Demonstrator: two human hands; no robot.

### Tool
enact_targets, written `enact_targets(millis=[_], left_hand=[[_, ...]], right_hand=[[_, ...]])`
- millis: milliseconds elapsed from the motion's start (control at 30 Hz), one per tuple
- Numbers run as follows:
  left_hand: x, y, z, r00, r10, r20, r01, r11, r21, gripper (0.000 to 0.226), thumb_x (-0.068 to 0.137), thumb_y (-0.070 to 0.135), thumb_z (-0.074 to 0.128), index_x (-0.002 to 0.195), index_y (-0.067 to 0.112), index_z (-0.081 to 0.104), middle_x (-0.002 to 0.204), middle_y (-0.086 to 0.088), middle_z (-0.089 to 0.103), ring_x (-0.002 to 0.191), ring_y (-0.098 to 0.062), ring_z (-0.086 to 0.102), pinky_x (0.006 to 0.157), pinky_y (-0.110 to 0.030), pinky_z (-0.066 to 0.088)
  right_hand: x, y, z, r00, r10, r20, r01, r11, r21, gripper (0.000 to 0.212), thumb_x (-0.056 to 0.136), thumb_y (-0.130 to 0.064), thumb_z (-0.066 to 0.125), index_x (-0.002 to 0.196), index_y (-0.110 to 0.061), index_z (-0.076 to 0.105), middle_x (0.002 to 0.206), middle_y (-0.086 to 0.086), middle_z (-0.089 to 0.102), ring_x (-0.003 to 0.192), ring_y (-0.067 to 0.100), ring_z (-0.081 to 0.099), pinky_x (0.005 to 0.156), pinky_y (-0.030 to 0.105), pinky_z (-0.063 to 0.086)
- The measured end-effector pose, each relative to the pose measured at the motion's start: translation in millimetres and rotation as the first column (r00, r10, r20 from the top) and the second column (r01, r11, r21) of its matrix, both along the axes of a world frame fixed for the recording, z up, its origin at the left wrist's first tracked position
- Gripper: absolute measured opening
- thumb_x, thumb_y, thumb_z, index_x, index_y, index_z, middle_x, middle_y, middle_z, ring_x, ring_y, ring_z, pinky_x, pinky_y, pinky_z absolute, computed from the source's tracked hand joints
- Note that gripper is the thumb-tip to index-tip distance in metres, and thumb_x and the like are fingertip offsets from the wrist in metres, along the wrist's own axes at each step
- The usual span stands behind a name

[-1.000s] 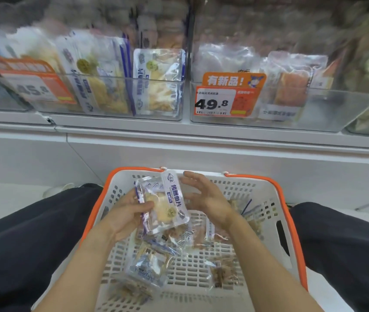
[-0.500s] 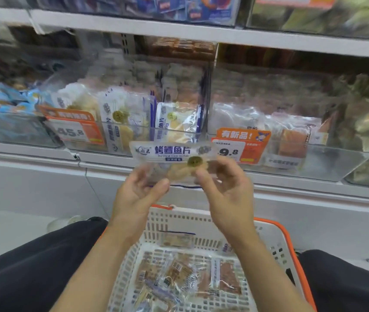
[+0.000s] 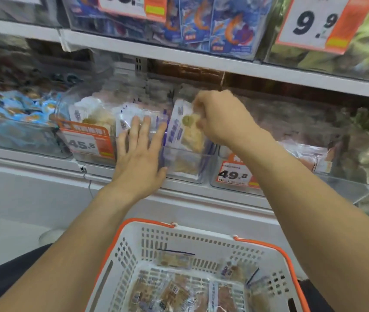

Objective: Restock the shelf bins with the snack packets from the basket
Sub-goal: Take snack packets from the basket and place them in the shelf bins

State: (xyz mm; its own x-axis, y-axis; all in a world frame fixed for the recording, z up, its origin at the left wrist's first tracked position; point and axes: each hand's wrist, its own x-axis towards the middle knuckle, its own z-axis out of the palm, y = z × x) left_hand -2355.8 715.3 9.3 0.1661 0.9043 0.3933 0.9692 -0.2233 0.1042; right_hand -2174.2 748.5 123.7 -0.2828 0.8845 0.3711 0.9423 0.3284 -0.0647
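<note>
Several upright snack packets (image 3: 131,118) fill the clear shelf bin (image 3: 179,163). Against them the left hand (image 3: 139,154) presses flat, fingers straight and spread. Just right, the right hand (image 3: 220,118) pinches another fish-slice packet (image 3: 189,131) with curled fingers, lowering it into that bin. Below, the white basket (image 3: 201,242) holds more packets (image 3: 174,293).

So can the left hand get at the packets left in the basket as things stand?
Probably yes. The left hand lies flat with straight fingers on the clear bin and holds nothing, and the basket sits open-topped below it, with packets uncovered. The right hand pinches a snack packet.
</note>
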Motion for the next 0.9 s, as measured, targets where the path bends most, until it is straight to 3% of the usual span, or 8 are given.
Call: enact_targets(millis=[267, 400, 500, 600, 667, 733, 833, 900], left_hand=[[-1, 6, -3, 0.999, -0.008, 0.034, 0.008, 1.000, 0.022, 0.101, 0.085, 0.050, 0.063, 0.160, 0.024, 0.000, 0.166, -0.012, -0.009, 0.152, -0.030, -0.017, 0.120, -0.049, -0.008], [-2, 4, -4, 0.996, -0.044, 0.075, 0.040, 0.998, 0.056, 0.098, 0.086, 0.044, 0.065, 0.160, 0.024, 0.004, 0.167, -0.011, -0.007, 0.153, -0.028, -0.015, 0.121, -0.048, -0.007], [1, -9, -4, 0.933, -0.163, 0.320, 0.082, 0.964, 0.252, 0.083, 0.084, 0.018, 0.065, 0.156, 0.014, 0.025, 0.166, -0.014, 0.005, 0.154, -0.028, -0.002, 0.124, -0.049, 0.007], [5, -37, -27, 0.776, -0.351, 0.524, -0.016, 0.820, 0.572, 0.039, 0.078, -0.003, 0.056, 0.117, -0.004, 0.057, 0.135, -0.019, 0.047, 0.129, -0.029, 0.046, 0.107, -0.037, 0.040], [7, -58, -66, 0.748, -0.304, 0.589, 0.059, 0.916, 0.397, 0.018, 0.084, -0.001, 0.053, 0.100, 0.005, 0.059, 0.100, -0.004, 0.060, 0.091, -0.018, 0.056, 0.081, -0.024, 0.045], [2, -77, -123, 0.851, -0.147, 0.504, 0.219, 0.972, -0.086, 0.010, 0.091, 0.008, 0.050, 0.093, 0.017, 0.055, 0.075, 0.008, 0.054, 0.070, -0.019, 0.052, 0.063, -0.033, 0.042], [-15, -107, -211, 0.987, -0.081, 0.140, 0.158, 0.659, -0.736, 0.015, 0.095, 0.016, 0.047, 0.104, 0.019, 0.058, 0.094, -0.001, 0.065, 0.083, -0.026, 0.059, 0.072, -0.036, 0.048], [-23, -130, -247, 0.997, -0.082, -0.006, 0.025, 0.366, -0.930, 0.043, 0.100, 0.024, 0.045, 0.143, 0.017, 0.044, 0.123, -0.010, 0.062, 0.099, -0.028, 0.060, 0.083, -0.035, 0.050]], right_hand=[[-25, 23, -18, 0.890, -0.061, 0.452, 0.137, 0.981, -0.137, 0.013, 0.093, -0.018, 0.057, 0.082, -0.016, 0.049, 0.084, 0.001, 0.056, 0.085, 0.027, 0.055, 0.110, 0.051, 0.024], [-23, 19, -20, 0.835, -0.074, 0.545, 0.177, 0.974, -0.138, 0.052, 0.094, -0.059, 0.053, 0.125, -0.017, 0.058, 0.130, 0.011, 0.056, 0.124, 0.032, 0.049, 0.111, 0.050, 0.024], [-14, 3, -28, 0.951, -0.026, 0.307, 0.019, 0.999, 0.026, 0.058, 0.093, -0.050, 0.058, 0.138, -0.014, 0.047, 0.136, 0.013, 0.050, 0.125, 0.035, 0.047, 0.102, 0.049, 0.036], [-4, -35, -52, 0.943, 0.313, -0.113, -0.258, 0.903, 0.343, 0.031, 0.092, -0.025, 0.064, 0.118, -0.009, 0.060, 0.112, 0.008, 0.061, 0.102, 0.027, 0.057, 0.085, 0.041, 0.044], [1, -72, -88, 0.781, 0.512, -0.357, -0.369, 0.840, 0.397, 0.009, 0.091, -0.008, 0.063, 0.098, -0.004, 0.064, 0.091, 0.005, 0.063, 0.081, 0.016, 0.057, 0.073, 0.029, 0.046], [4, -104, -144, 0.740, 0.476, -0.476, -0.433, 0.878, 0.206, 0.005, 0.092, -0.007, 0.061, 0.096, -0.006, 0.063, 0.087, -0.002, 0.060, 0.074, 0.009, 0.053, 0.068, 0.026, 0.046], [12, -145, -246, 0.837, 0.243, -0.490, -0.422, 0.858, -0.294, 0.013, 0.099, -0.018, 0.054, 0.110, -0.016, 0.059, 0.090, -0.014, 0.052, 0.074, 0.009, 0.056, 0.068, 0.033, 0.049], [18, -170, -306, 0.902, 0.165, -0.400, -0.393, 0.699, -0.598, 0.019, 0.103, -0.021, 0.048, 0.118, -0.017, 0.057, 0.097, -0.005, 0.059, 0.081, 0.018, 0.060, 0.072, 0.041, 0.052]])
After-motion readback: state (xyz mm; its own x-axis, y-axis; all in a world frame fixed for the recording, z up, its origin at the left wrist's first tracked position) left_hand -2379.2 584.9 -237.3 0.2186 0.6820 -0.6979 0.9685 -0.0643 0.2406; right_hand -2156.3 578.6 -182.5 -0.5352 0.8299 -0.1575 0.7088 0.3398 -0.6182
